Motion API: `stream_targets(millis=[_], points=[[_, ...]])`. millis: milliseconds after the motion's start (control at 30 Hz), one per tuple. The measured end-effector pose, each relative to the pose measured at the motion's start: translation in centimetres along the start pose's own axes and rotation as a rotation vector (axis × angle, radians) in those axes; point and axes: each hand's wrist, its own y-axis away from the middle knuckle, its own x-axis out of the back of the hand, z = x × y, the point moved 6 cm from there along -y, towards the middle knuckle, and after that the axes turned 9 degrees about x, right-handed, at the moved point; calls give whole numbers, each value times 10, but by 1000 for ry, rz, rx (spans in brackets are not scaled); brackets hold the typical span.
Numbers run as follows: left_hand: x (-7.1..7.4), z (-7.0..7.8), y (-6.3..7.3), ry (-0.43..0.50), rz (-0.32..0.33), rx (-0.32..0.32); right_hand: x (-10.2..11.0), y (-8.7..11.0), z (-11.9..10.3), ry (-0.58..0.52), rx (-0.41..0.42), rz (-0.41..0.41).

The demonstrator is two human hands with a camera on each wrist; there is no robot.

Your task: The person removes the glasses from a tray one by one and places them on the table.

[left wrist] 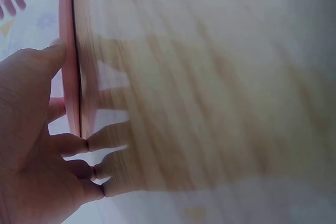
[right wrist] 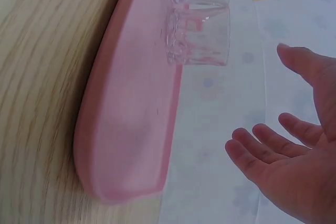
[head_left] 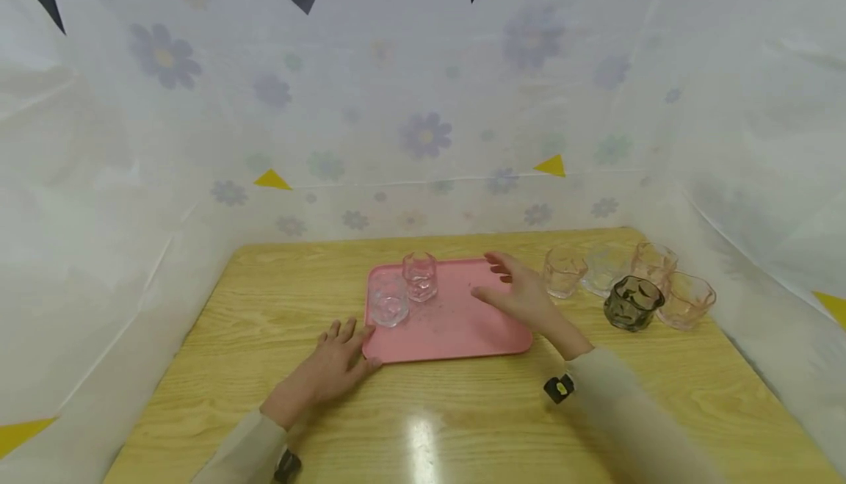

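Observation:
A pink tray [head_left: 456, 333] lies on the wooden table, with a clear glass [head_left: 388, 306] and a pinkish glass [head_left: 420, 278] side by side at its left end. My left hand [head_left: 333, 366] rests at the tray's near left corner, fingers spread, with thumb and index finger touching the rim [left wrist: 68, 66]. Above the tray's right part hovers my right hand [head_left: 522, 294], holding nothing, its thumb and fingers apart. In the right wrist view that hand [right wrist: 294, 156] is clear of the pinkish glass [right wrist: 202, 38].
Right of the tray stand several glasses: a peach one [head_left: 564, 272], a clear one [head_left: 603, 269], two more pinkish ones [head_left: 654, 260] [head_left: 689, 300] and a dark grey one [head_left: 633, 304]. White flowered sheeting [head_left: 423, 102] encloses the table's back and sides.

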Motion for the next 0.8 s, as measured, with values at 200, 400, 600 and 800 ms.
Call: stream_targets(millis=[200,400,600,800], points=[[0,0,0,-7,2,1,-33,-24,-11,-31,12,-64],[0,0,0,-9,7,-1,-62,-42,-5,-85,-42,-116],[-1,-1,-1,-11,4,-2,-83,-54,-1,-113,-48,-148],[-1,-1,-1,-3,1,1,-96,-64,5,-109,-63,-146]])
